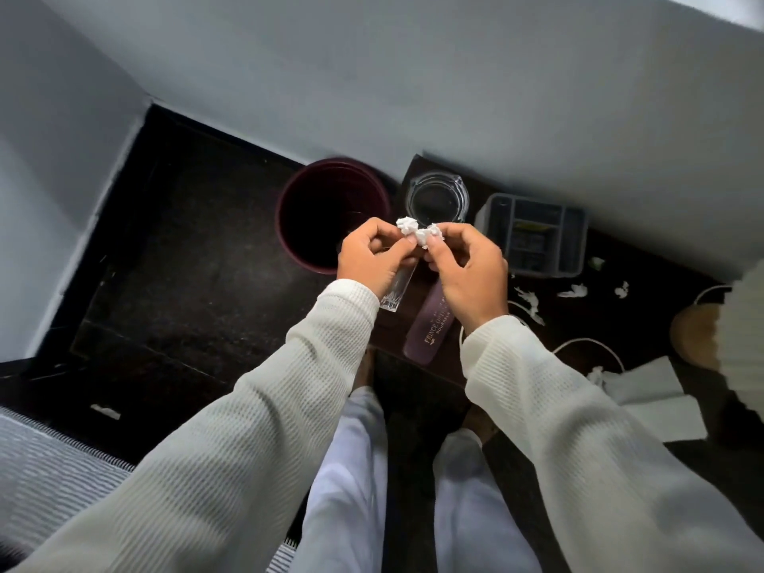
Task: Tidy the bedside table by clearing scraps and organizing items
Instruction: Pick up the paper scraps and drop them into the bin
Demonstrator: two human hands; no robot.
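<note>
My left hand and my right hand meet above the dark bedside table, each pinching crumpled white paper scraps between the fingertips. The scraps are held just right of the dark maroon bin, which stands on the floor beside the table. More white scraps lie scattered on the table to the right of my hands. Under my hands lie a purple glasses case and a clear rectangular glass piece.
A glass ashtray and a grey compartment organizer stand at the table's back by the wall. White paper sheets, a thin white cord and a tan round object lie at right. One scrap lies on the floor.
</note>
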